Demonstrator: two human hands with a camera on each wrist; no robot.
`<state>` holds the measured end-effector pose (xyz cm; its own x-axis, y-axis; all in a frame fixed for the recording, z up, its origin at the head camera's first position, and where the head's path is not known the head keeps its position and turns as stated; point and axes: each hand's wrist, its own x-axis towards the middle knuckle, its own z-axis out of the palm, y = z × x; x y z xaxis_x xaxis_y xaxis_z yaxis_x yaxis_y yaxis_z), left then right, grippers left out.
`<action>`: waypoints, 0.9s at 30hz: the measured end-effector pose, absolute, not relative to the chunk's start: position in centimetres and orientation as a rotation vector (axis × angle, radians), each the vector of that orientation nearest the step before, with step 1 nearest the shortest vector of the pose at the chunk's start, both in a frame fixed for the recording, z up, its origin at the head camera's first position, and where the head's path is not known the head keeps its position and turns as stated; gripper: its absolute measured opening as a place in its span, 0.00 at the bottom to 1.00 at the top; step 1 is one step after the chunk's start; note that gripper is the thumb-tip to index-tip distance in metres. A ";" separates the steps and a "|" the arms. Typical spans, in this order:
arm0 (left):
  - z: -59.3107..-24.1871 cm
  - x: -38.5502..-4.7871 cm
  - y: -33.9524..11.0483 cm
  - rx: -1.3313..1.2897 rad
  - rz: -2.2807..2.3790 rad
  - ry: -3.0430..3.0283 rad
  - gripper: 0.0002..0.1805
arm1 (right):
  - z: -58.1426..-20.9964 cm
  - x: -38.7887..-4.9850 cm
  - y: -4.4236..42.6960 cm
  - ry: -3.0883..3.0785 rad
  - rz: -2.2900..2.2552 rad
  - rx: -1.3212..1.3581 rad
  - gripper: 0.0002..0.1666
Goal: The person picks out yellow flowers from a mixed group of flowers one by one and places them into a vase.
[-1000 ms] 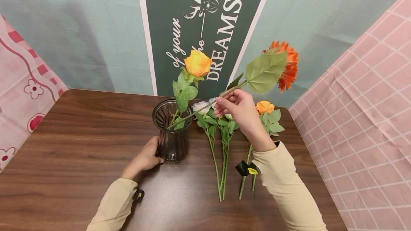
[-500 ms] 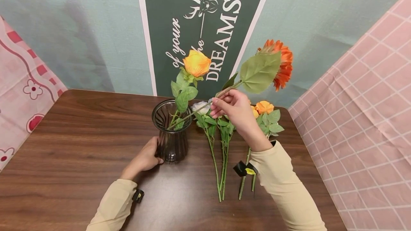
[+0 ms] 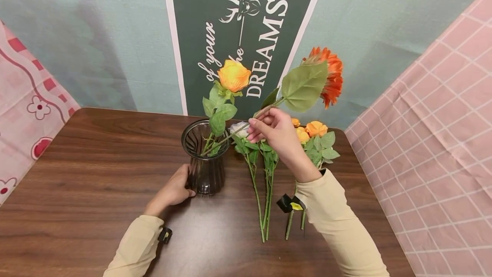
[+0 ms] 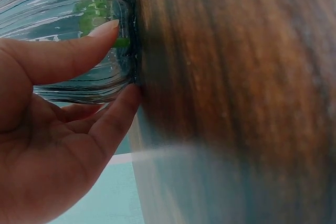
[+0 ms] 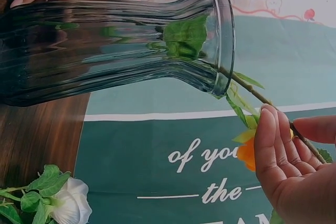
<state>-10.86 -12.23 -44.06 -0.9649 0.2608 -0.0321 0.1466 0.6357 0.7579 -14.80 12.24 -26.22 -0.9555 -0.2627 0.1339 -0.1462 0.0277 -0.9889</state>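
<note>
A dark, ribbed glass vase (image 3: 207, 172) stands upright on the table, with a yellow-orange rose (image 3: 233, 76) leaning in its mouth. My left hand (image 3: 174, 188) holds the vase low at its left side; in the left wrist view the thumb (image 4: 79, 56) lies on the glass and the fingers pass beneath it. Between thumb and fingers, my right hand (image 3: 276, 134) pinches the stem of an orange daisy-like flower (image 3: 333, 78) with a large green leaf (image 3: 305, 86). That stem slants down left into the vase mouth. In the right wrist view the stem (image 5: 252, 92) crosses the rim.
White roses (image 3: 239, 129) with green stems lie right of the vase, partly behind my right hand. Further right are orange roses (image 3: 317, 128), their stems partly under the right sleeve. A printed cloth hangs behind the brown table (image 3: 115, 157); pink cloth (image 3: 434, 140) hangs at the right.
My right hand has moved slightly left and the orange flower's head has shifted left with it. More orange roses show behind the wrist. The left hand and vase stay in place.
</note>
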 end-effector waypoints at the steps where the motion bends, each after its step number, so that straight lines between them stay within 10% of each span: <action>1: -44.0 -10.9 -12.2 0.340 1.237 2.713 0.31 | -26.3 -14.8 12.2 2.187 -2.087 -0.435 0.04; 27: -44.0 -10.8 -12.3 0.352 1.235 2.710 0.32 | -27.1 -15.2 10.6 2.200 -1.965 -0.478 0.05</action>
<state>-10.80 -12.27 -43.97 -0.9625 0.2694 -0.0324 0.1523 0.6351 0.7573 -15.17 10.59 -27.07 -0.9375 -0.3344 0.0966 -0.1336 0.0894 -0.9870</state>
